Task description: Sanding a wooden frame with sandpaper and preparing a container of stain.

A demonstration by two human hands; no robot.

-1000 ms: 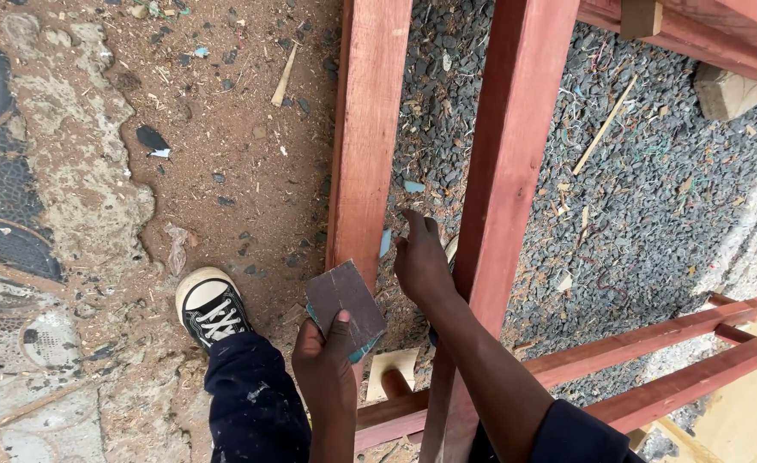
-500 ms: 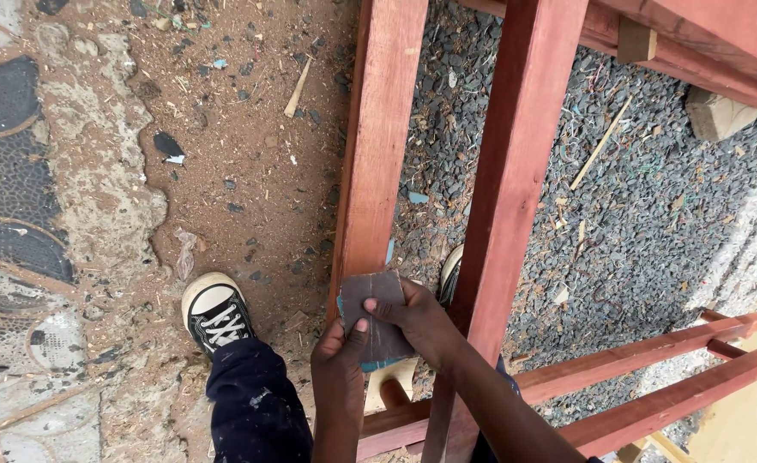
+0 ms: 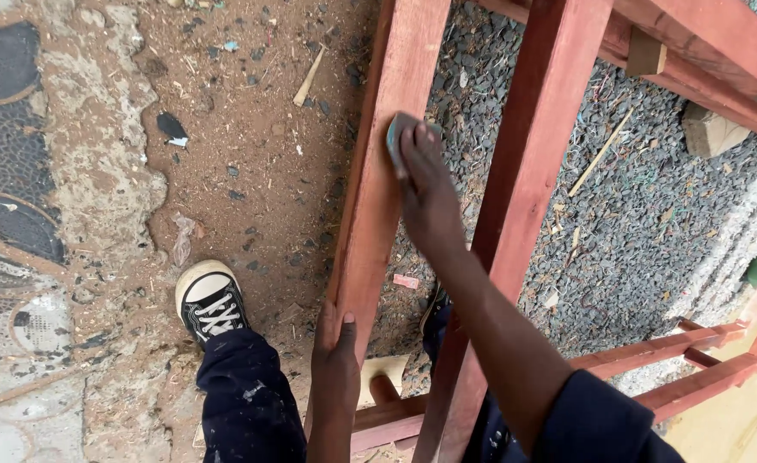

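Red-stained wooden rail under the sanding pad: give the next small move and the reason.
Probably draw the right hand and its grey sanding pad down the red-stained wooden rail toward the left hand. The pad sits pressed on the rail's inner edge, high up; the left hand grips the rail lower down, steadying it.

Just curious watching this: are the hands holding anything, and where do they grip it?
The right hand presses a small grey sanding sheet flat against a red wooden rail. The left hand grips that rail's lower end.

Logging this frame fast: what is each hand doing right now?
Left hand: closed around the red wooden rail.
Right hand: pressing a sandpaper piece against the same rail.
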